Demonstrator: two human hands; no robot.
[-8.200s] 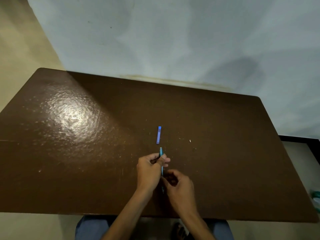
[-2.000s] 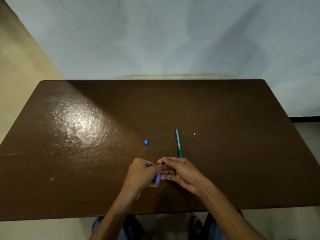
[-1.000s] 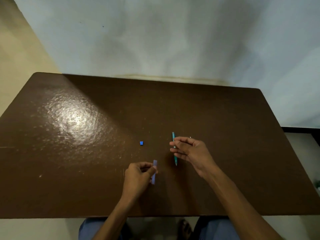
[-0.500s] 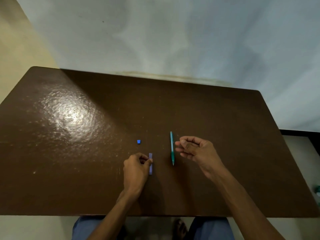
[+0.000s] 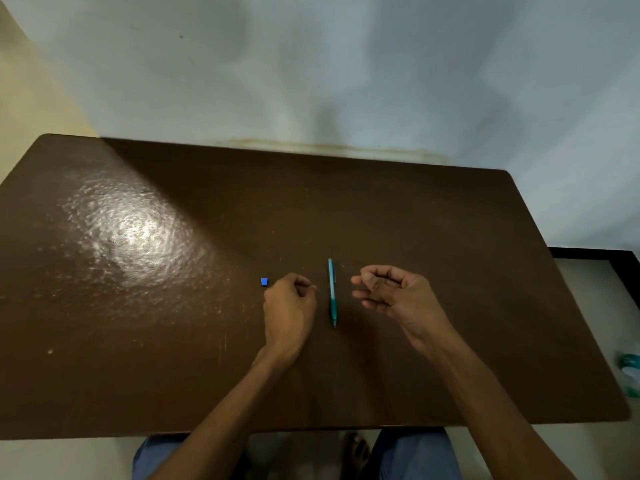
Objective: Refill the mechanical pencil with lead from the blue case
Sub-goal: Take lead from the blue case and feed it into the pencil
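Note:
The teal mechanical pencil (image 5: 332, 292) lies on the brown table (image 5: 138, 341), tip towards me, between my two hands. My left hand (image 5: 289, 310) rests curled just left of it. The blue lead case that it held is hidden inside or beneath the fist. The case's small blue cap (image 5: 264, 282) lies on the table, just left of my left knuckles. My right hand (image 5: 388, 292) hovers right of the pencil with thumb and forefinger pinched together. Whatever is between them is too thin to see.
A pale wall rises behind the table's far edge. A teal and white object (image 5: 628, 372) sits past the table's right edge. My knees and a foot show under the near edge.
My left hand has slid forward towards the cap, and the blue case no longer shows beside its thumb. My right hand has stayed pinched to the right of the pencil.

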